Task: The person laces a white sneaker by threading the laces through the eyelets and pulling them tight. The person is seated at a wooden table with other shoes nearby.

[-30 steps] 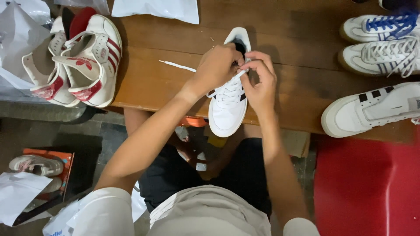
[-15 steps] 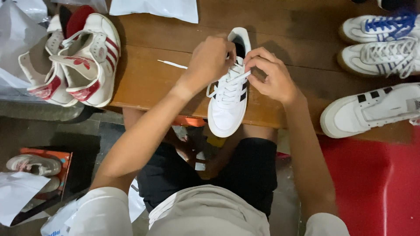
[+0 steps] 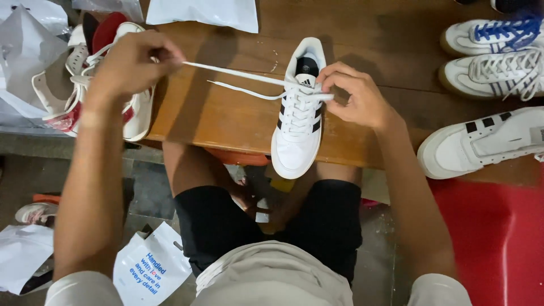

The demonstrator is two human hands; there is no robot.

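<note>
Overhead — white plastic bag (image 3: 202,12) beyond shoe (image 3: 298,113)

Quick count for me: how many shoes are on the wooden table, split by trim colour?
Black-striped white shoes: 2
Blue-trimmed white shoes: 2
Red-trimmed white shoes: 2
Total: 6

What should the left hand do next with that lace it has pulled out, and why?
Probably keep drawing the lace leftward until it is snug: the left hand holds it stretched from the white shoe, while the right hand pinches the top eyelets.
</note>
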